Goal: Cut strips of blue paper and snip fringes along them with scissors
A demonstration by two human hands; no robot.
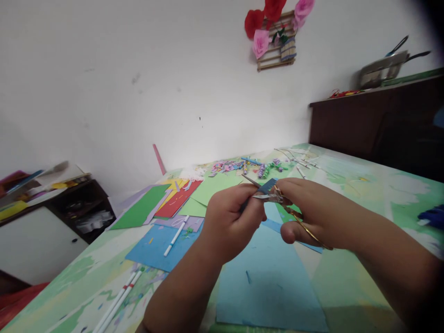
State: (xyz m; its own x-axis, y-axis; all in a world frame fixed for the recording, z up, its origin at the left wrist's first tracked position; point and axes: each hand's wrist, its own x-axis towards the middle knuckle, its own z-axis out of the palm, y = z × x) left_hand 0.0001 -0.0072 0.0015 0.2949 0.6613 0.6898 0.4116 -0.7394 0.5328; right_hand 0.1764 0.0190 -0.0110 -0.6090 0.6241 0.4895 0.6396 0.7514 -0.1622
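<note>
From my station I start at a low white-doored cabinet [38,245], standing off the left edge of the table [357,273]. Two white markers [118,298] lie side by side near the table's near left corner. Farther up its left edge I have a green sheet [140,207], then a blue sheet [149,252] with a single white marker [176,237] on it. A red sheet [180,199] and a light green sheet [222,185] lie toward the far edge, where coloured paper scraps [224,167] are heaped.

The left hand [234,222] is raised over the table's middle, thumb and forefinger pinched closed on a dark blue paper [268,186]. Curled paper strips [265,171] lie beyond it, near the far edge; below the hands a light blue sheet [267,286] reaches toward the near edge. Gold-handled scissors [277,199] meet the dark blue paper, blades parted. The right hand [314,212] grips them, thumb spread from the fingers; I can't tell which fingers pass through the loops. A dark wooden cabinet [340,120] stands by the far right corner.
</note>
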